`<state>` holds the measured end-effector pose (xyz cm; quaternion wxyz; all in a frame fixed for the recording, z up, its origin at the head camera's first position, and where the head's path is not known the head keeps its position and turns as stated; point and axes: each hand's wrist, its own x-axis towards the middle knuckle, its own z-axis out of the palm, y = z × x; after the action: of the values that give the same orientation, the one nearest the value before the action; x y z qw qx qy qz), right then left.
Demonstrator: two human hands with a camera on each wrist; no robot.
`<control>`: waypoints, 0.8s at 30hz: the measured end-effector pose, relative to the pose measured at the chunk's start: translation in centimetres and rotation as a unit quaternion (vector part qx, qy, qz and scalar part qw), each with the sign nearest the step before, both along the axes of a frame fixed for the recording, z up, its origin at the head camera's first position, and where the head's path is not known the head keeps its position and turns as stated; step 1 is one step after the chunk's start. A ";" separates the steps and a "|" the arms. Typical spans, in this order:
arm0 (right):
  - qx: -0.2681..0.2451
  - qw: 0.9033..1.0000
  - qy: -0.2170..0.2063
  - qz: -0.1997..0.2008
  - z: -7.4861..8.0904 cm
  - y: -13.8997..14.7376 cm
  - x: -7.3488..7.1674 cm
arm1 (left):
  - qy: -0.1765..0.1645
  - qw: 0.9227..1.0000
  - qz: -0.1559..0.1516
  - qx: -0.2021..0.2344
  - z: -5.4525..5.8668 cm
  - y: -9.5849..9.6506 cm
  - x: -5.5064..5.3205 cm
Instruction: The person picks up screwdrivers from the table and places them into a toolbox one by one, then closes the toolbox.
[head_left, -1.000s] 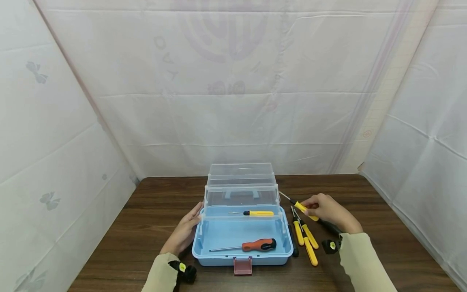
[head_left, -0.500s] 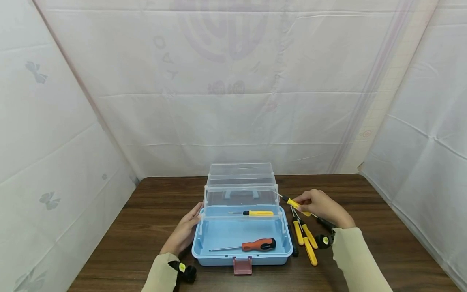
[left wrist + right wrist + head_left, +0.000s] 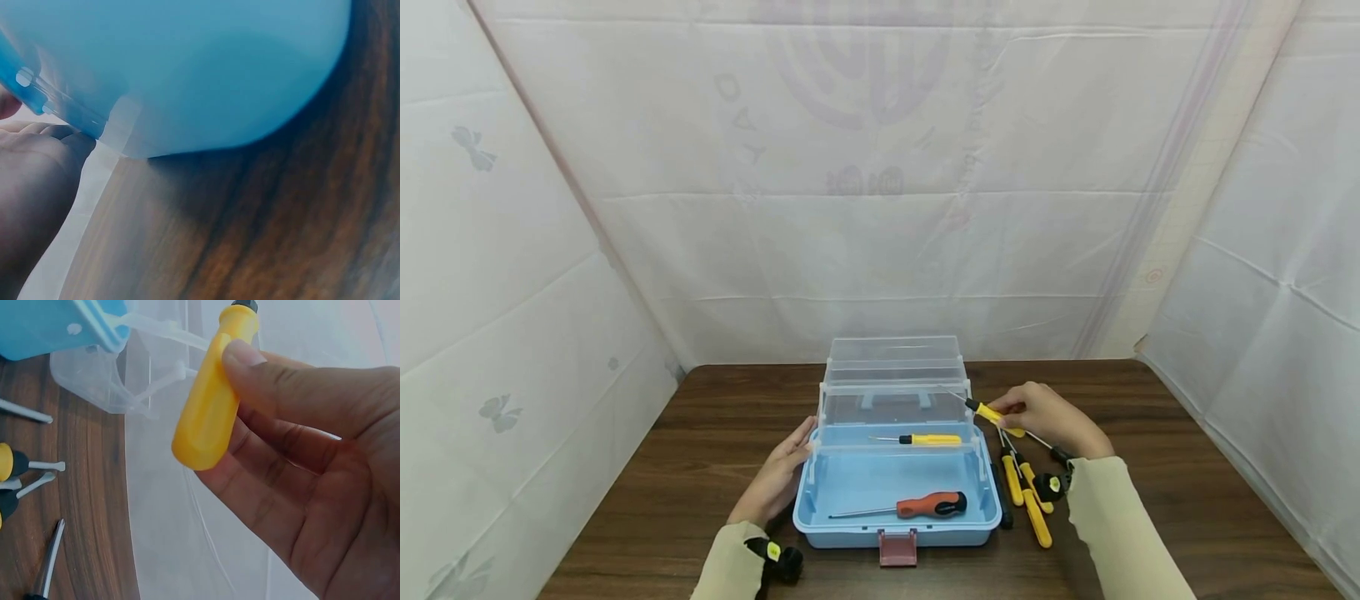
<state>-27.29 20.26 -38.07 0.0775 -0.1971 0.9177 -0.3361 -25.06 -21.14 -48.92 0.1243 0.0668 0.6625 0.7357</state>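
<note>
Slim yellow-handled screwdriver (image 3: 206,412): right hand (image 3: 1051,414) pinches handle between fingers; left hand (image 3: 777,472), fingers straight, touches pale-blue plastic toolbox (image 3: 880,479), likely steadying.

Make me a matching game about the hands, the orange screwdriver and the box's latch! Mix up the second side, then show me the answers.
Things:
1. orange screwdriver
2. left hand
3. right hand
4. latch

Place, colour or state:
A. pinkish
B. lying in the blue box
C. pinching a yellow-handled screwdriver
D. touching the box's side

Pairs: 1-B, 2-D, 3-C, 4-A
</note>
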 end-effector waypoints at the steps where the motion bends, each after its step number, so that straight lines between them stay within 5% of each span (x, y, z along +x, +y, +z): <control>1: -0.001 1.000 0.001 0.003 0.0 -0.1 -0.1 | -0.001 1.000 0.000 0.000 0.0 0.0 0.0; 24: 0.010 0.997 0.054 0.059 -0.2 -3.3 -1.5 | -0.001 1.000 0.002 0.004 -0.1 0.0 -0.1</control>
<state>-28.77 16.98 -38.26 0.0492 -0.2678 0.9108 -0.3102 -25.13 -21.14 -48.99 0.1229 0.0654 0.6598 0.7384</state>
